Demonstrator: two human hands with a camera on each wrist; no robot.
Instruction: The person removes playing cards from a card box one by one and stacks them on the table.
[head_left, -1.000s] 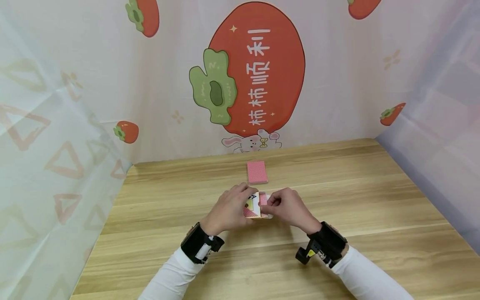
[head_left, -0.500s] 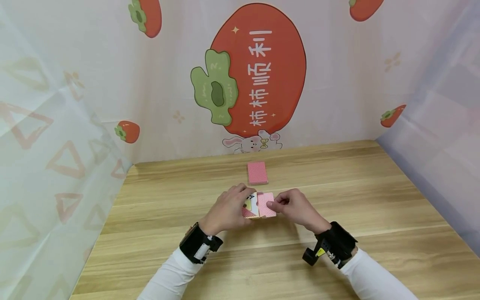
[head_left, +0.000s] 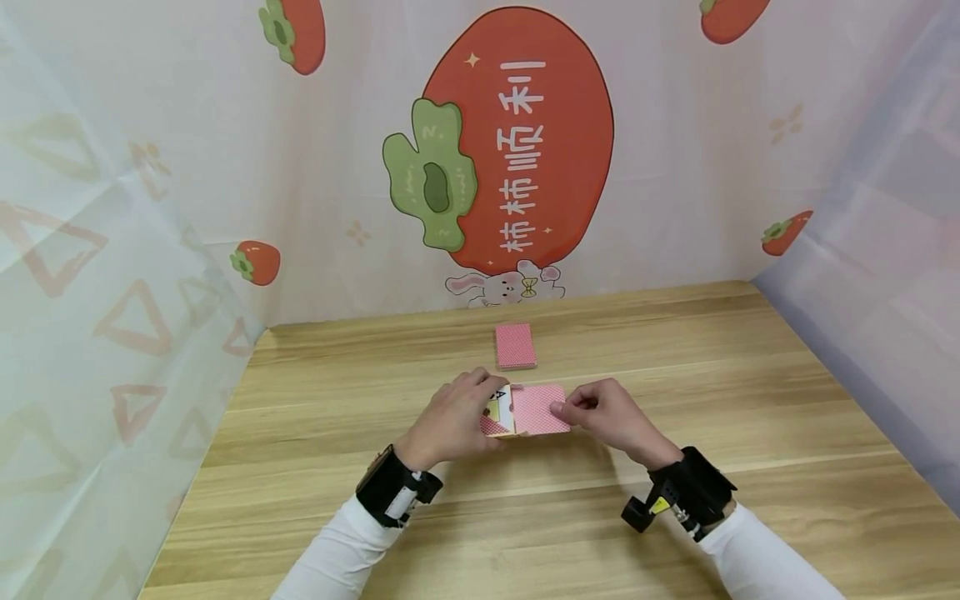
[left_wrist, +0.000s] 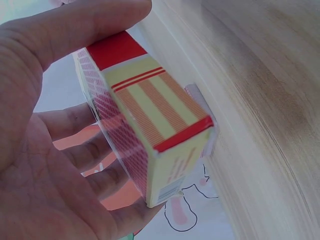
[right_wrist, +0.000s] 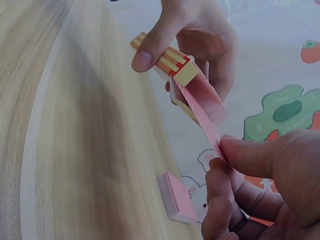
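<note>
My left hand [head_left: 450, 421] grips a small playing card box [left_wrist: 155, 107] held up over the table, thumb on one edge and fingers on the opposite one. An ace design shows on the box's face in the head view. Out of its right end stick pink-backed playing cards [head_left: 536, 408], partly inside the box. My right hand [head_left: 617, 423] pinches their outer end between thumb and fingers. From the right wrist view, they look like a thin slab [right_wrist: 200, 117]; how many there are I cannot tell. The end flap [right_wrist: 216, 111] of the box hangs out.
A squared pink deck of cards [head_left: 515, 346] lies on the wooden table [head_left: 337, 517] just behind my hands. A printed cloth [head_left: 675, 167] hangs along the table's back edge, with cloth walls on both sides.
My right hand has moved to the right, drawing the pink-backed cards farther out of the box. The left hand and box have hardly moved; the deck behind stays put.
</note>
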